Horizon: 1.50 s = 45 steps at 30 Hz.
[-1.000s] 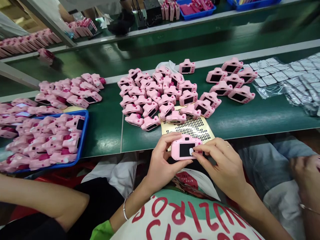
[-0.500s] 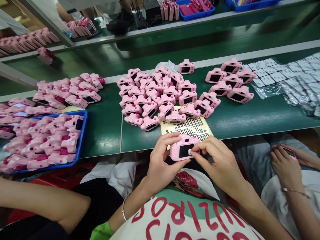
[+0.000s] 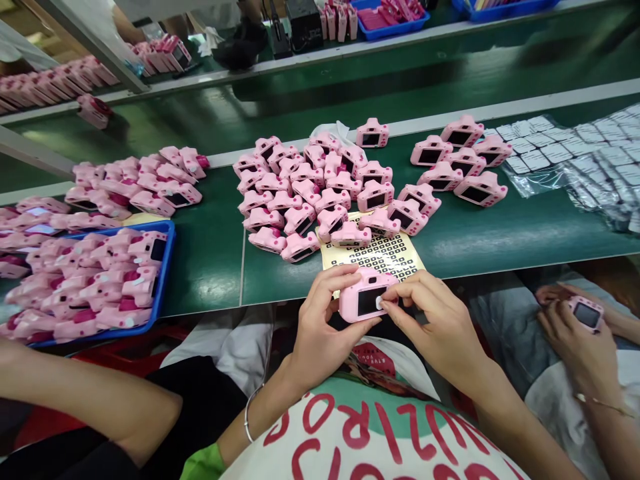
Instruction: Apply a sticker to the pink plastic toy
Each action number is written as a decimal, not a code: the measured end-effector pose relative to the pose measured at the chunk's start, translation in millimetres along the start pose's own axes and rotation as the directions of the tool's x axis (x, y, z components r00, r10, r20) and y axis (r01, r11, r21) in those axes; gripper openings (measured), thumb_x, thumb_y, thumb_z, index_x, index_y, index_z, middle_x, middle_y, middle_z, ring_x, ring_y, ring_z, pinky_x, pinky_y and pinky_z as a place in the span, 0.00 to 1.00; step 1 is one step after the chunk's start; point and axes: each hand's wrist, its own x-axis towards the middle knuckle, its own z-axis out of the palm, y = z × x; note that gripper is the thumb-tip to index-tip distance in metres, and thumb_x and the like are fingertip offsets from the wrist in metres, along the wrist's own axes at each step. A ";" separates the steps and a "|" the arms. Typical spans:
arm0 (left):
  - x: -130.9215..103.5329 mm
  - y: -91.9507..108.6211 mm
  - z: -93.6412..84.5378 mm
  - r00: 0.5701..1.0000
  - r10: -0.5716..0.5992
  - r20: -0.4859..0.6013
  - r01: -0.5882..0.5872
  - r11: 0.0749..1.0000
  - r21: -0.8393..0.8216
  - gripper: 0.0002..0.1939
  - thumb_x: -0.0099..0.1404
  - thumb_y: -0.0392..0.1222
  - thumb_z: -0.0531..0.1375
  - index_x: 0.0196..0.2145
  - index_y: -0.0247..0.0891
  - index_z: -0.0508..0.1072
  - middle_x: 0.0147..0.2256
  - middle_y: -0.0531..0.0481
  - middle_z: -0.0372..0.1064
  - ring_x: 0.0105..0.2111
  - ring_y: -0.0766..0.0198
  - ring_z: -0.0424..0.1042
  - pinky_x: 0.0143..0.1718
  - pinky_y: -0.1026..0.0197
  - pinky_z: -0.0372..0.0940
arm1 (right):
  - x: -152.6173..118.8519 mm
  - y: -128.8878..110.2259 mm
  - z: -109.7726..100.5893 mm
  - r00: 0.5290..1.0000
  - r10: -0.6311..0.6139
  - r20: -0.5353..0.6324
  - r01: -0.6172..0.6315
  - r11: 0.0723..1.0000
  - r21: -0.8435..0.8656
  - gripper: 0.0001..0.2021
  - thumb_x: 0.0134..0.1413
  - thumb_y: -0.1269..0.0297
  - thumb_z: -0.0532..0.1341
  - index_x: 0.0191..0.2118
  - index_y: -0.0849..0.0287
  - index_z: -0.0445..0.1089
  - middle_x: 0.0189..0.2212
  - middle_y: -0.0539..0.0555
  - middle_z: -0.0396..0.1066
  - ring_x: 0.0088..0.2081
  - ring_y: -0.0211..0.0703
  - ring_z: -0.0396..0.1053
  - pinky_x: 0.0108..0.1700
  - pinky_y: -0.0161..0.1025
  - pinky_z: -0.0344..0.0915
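Note:
A small pink toy camera (image 3: 361,301) with a dark rear screen is held over my lap, just off the table's front edge. My left hand (image 3: 320,327) grips its left side, thumb underneath and fingers over the top. My right hand (image 3: 435,327) pinches its right side, with the thumb pressing a small white sticker onto the screen's corner. Right behind it lies a tan sticker sheet (image 3: 385,255) printed with small black squares. Beyond the sheet sits a heap of several pink toy cameras (image 3: 320,193).
A blue tray (image 3: 167,267) full of pink cameras stands at left, with more piled behind it. Finished-looking cameras (image 3: 457,163) and bagged white parts (image 3: 585,160) lie at right. A co-worker's hands (image 3: 575,333) hold a camera at right; another person's forearm (image 3: 90,400) rests at lower left.
My hands and the camera have barely shifted, slightly up and left. The co-worker's hands at right have come further into view, now holding a pink camera.

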 end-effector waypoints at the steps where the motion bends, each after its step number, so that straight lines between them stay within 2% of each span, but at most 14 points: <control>1: 0.1 0.0 0.0 1.000 0.006 0.001 -0.006 1.000 0.011 0.28 0.54 0.32 0.71 0.51 0.42 0.69 0.54 0.41 0.63 0.55 0.52 0.66 0.45 0.58 0.73 | 0.2 0.0 0.0 1.000 0.000 0.002 0.000 1.000 -0.003 0.03 0.61 0.73 0.60 0.38 0.59 0.67 0.31 0.49 0.64 0.34 0.38 0.63 0.38 0.38 0.59; 9: -1.9 -0.1 -0.5 0.999 0.048 -0.008 -0.047 0.997 0.054 0.29 0.54 0.31 0.71 0.52 0.42 0.69 0.54 0.41 0.63 0.55 0.51 0.66 0.47 0.56 0.72 | 2.4 -2.6 2.4 1.000 -0.020 -0.002 0.020 0.997 -0.070 0.04 0.62 0.74 0.58 0.35 0.60 0.64 0.31 0.51 0.65 0.33 0.40 0.62 0.38 0.39 0.58; 16: -0.9 0.3 1.8 0.999 -0.003 -0.047 0.002 1.000 -0.019 0.29 0.53 0.31 0.71 0.51 0.42 0.69 0.53 0.42 0.63 0.56 0.54 0.65 0.47 0.60 0.72 | 3.7 -5.1 8.0 0.985 -0.146 -0.093 0.120 0.962 -0.246 0.06 0.59 0.75 0.59 0.32 0.60 0.63 0.28 0.53 0.67 0.32 0.42 0.64 0.34 0.41 0.56; 21: -1.3 2.2 2.0 0.997 0.002 -0.076 -0.005 0.999 -0.033 0.30 0.52 0.30 0.72 0.51 0.42 0.70 0.53 0.43 0.63 0.56 0.55 0.65 0.46 0.62 0.73 | 3.1 -5.1 5.9 0.977 -0.147 -0.154 0.125 0.982 -0.145 0.05 0.59 0.75 0.62 0.35 0.60 0.66 0.30 0.51 0.69 0.32 0.39 0.64 0.36 0.40 0.58; 26: -2.1 1.6 0.3 0.997 0.023 -0.072 -0.023 1.000 -0.007 0.30 0.52 0.30 0.72 0.51 0.41 0.70 0.53 0.43 0.64 0.56 0.55 0.65 0.47 0.61 0.72 | 3.6 -5.2 2.8 0.987 -0.109 -0.121 0.099 0.992 -0.084 0.03 0.60 0.73 0.62 0.37 0.61 0.68 0.30 0.51 0.68 0.33 0.39 0.64 0.37 0.39 0.58; 32: -3.7 1.9 -1.2 0.996 0.063 -0.056 -0.061 0.997 0.045 0.29 0.53 0.30 0.71 0.51 0.41 0.70 0.53 0.41 0.64 0.55 0.52 0.66 0.49 0.55 0.72 | 2.9 -5.6 3.3 0.993 -0.083 -0.090 0.078 0.995 -0.056 0.03 0.60 0.73 0.62 0.37 0.60 0.68 0.30 0.50 0.66 0.33 0.38 0.63 0.37 0.38 0.58; 37: -5.9 3.7 -1.8 0.996 0.068 -0.054 -0.065 0.996 0.068 0.29 0.53 0.30 0.71 0.51 0.41 0.69 0.53 0.41 0.64 0.54 0.51 0.67 0.47 0.54 0.73 | 1.7 -5.0 4.0 0.998 -0.051 -0.044 0.050 0.998 -0.024 0.04 0.61 0.73 0.61 0.35 0.60 0.66 0.30 0.49 0.65 0.32 0.37 0.62 0.36 0.38 0.57; 45: -5.2 4.7 -2.9 0.993 0.098 -0.065 -0.092 0.992 0.089 0.30 0.53 0.30 0.71 0.52 0.41 0.69 0.53 0.41 0.64 0.55 0.51 0.67 0.48 0.53 0.73 | 1.5 -6.3 5.0 0.997 -0.044 -0.070 0.041 0.998 -0.053 0.02 0.62 0.71 0.59 0.36 0.58 0.67 0.29 0.49 0.66 0.32 0.39 0.64 0.36 0.39 0.59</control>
